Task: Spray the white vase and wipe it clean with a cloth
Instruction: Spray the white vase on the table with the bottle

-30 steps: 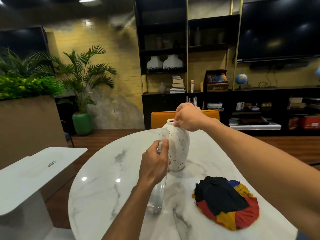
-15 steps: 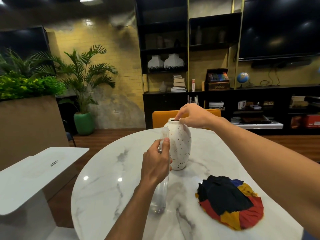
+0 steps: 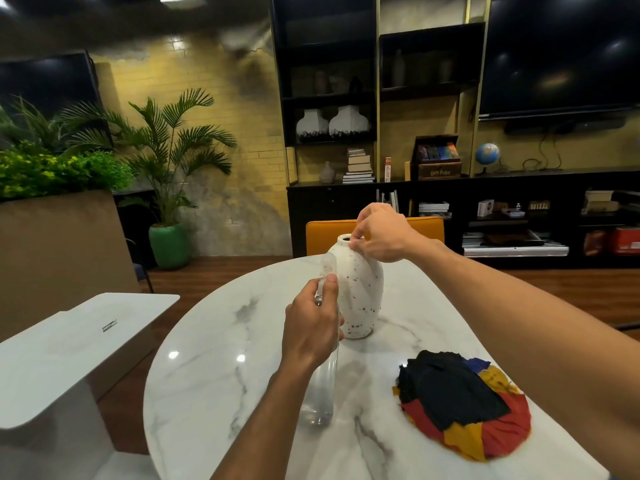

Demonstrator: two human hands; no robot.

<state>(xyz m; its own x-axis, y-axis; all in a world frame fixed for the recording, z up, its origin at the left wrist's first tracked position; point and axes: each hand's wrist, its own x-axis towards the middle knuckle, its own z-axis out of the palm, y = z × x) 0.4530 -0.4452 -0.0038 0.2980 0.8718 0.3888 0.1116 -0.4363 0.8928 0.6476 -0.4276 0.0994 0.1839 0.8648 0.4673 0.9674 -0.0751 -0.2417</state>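
A white speckled vase [image 3: 362,289] stands upright on the round marble table [image 3: 214,368]. My right hand [image 3: 379,237] pinches its rim at the top. My left hand [image 3: 311,327] grips a clear spray bottle [image 3: 320,393], held upright just left of the vase with its nozzle close to the vase's shoulder. A crumpled cloth [image 3: 460,400] in black, red, yellow and blue lies on the table at the right, apart from both hands.
An orange chair back [image 3: 322,237] stands behind the table. A white side table [image 3: 69,344] sits to the left. A potted palm [image 3: 169,244], a planter box and dark shelving line the far wall.
My right hand has shifted on the vase's mouth, from covering it to pinching the rim at its right side. The left hand and bottle stay beside the vase.
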